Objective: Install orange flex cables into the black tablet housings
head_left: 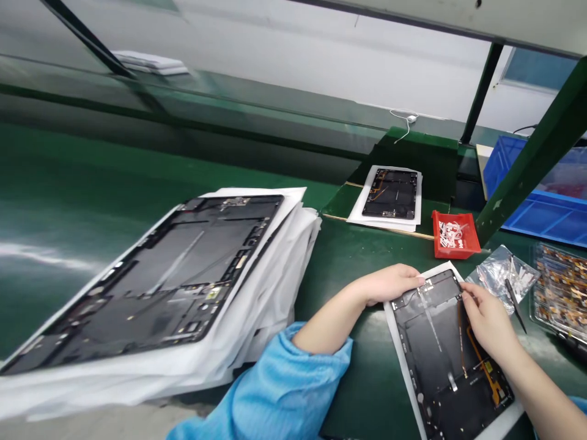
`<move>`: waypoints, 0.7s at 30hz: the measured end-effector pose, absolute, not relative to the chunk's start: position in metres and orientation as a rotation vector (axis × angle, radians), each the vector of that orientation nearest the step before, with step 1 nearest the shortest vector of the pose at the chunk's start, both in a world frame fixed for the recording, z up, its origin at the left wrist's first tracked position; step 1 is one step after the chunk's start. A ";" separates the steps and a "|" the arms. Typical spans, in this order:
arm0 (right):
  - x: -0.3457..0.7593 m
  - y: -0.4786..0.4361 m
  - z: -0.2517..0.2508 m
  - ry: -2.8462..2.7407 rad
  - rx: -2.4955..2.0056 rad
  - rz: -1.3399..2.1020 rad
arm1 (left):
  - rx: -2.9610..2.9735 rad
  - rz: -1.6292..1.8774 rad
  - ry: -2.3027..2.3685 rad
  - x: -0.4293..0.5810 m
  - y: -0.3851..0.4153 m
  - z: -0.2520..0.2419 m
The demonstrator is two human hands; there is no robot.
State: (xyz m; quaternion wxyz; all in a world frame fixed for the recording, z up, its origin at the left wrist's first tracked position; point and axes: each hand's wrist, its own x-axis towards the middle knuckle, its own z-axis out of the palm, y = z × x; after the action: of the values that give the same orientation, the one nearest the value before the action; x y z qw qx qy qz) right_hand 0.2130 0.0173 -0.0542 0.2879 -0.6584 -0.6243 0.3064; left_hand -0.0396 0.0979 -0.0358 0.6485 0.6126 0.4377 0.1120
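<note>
- Two hands share one black tablet chassis (pixel 440 348), which lies on a white sheet (pixel 406 373) under your right hand and just beside your left.
- Your left hand (pixel 387 284) is closed lightly over the chassis's upper-left corner, steadying it; your blue sleeve (pixel 279 385) is pushed back from that wrist.
- Your right hand (pixel 488 324) is bent with its fingertips down at the upper edge, but you cannot tell whether they pinch anything small there.
- An orange flex cable (pixel 481 360) runs on the chassis just below your right hand; lift your palm clear of it, so it does not crease.
- Hold the chassis flat on the green worktop (pixel 358 269) and press only with your fingertips.
- Beyond your right hand, a black pen-like tool (pixel 516 305) lies on a silver foil bag (pixel 502 275), within easy reach.
- Past your fingertips sits a red tray (pixel 454 235) of white scraps.
- Left of your left hand, a larger panel stack (pixel 156 287) lies on white sheets.
</note>
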 end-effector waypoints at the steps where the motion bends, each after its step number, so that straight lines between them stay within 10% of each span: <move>1: 0.213 0.017 -0.052 -1.674 -1.756 0.785 | 1.404 0.250 0.980 -0.040 0.097 -0.033; 9: 0.238 0.024 -0.047 -1.530 -1.798 0.695 | 1.462 0.288 0.942 -0.056 0.083 -0.006; 21: 0.237 0.019 -0.028 -1.478 -1.387 1.517 | 1.481 0.630 1.133 -0.105 0.041 0.051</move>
State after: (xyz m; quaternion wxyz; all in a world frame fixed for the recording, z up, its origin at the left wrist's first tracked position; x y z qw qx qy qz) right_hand 0.2373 0.0194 -0.0282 0.3003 -0.5224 -0.5568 0.5717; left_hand -0.1054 0.0412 0.0511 0.5537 0.6265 0.4795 0.2665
